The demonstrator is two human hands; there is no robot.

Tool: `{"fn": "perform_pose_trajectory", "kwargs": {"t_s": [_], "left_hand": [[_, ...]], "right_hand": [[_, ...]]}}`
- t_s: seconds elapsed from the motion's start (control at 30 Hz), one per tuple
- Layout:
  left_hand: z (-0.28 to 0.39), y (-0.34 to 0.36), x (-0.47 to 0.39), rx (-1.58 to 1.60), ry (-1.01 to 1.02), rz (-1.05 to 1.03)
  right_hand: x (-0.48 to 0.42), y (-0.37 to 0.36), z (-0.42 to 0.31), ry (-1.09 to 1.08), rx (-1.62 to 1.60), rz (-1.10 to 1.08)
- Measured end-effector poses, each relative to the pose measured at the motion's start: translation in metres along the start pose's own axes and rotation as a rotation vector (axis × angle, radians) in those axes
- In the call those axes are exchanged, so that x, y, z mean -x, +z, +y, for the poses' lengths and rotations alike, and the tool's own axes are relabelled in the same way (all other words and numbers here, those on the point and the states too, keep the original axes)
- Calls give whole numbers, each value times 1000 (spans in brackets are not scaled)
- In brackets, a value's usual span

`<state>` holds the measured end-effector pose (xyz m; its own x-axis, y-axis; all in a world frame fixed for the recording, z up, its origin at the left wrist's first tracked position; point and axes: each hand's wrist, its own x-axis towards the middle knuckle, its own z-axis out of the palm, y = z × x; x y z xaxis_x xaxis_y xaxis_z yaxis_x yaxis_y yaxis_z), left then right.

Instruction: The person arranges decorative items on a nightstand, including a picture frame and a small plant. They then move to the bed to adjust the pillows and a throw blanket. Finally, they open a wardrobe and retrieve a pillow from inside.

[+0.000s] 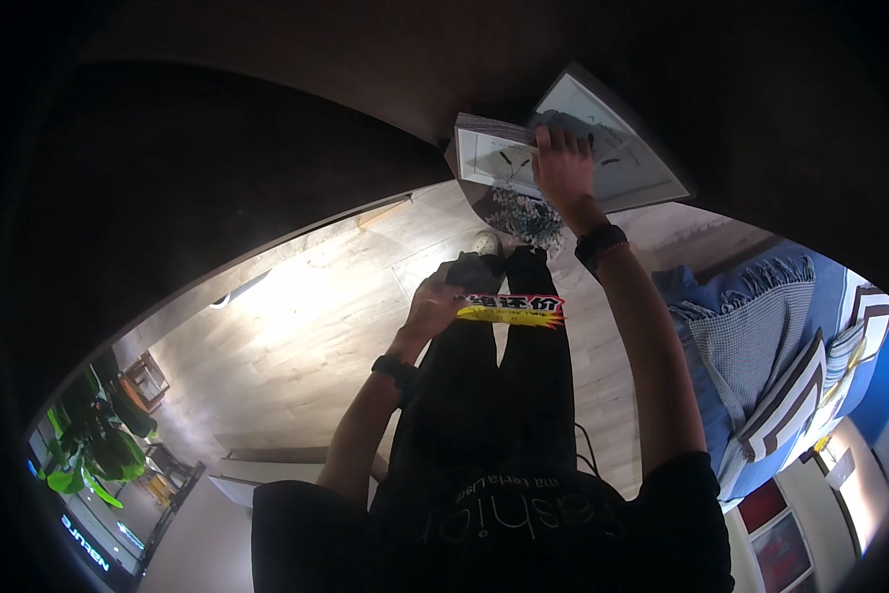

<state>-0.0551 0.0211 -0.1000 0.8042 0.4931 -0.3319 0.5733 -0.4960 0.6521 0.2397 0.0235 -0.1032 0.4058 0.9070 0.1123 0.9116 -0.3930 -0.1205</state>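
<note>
My left hand (435, 302) holds a dark grey cloth (475, 272) and a red, yellow and white card sign (515, 310) bearing writing, in front of my legs. Up at the dark surface, my right hand (565, 167) rests over the upper edge of a small framed picture (481, 157), with a greyish cloth (563, 122) bunched at its fingertips. Behind it leans a larger framed picture (641, 174) with a pale mount. A potted plant with small pale leaves (522, 215) stands just below the frames.
A dark brown surface (214, 185) with a curved-looking edge spans the top. On the right is a blue bed or sofa (822, 274) with a fringed throw (755, 319) and patterned cushions (789, 400). A green leafy plant (103, 445) is at the lower left. A cable (586, 448) lies beside my leg.
</note>
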Motion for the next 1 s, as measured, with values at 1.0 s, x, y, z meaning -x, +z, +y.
{"fn": "perform_pose_trajectory", "kwargs": {"t_s": [1.0], "left_hand": [[-39,36,-35,-3,39,-212]], "right_hand": [[173,166,-8,1330,-1263,-31]]}}
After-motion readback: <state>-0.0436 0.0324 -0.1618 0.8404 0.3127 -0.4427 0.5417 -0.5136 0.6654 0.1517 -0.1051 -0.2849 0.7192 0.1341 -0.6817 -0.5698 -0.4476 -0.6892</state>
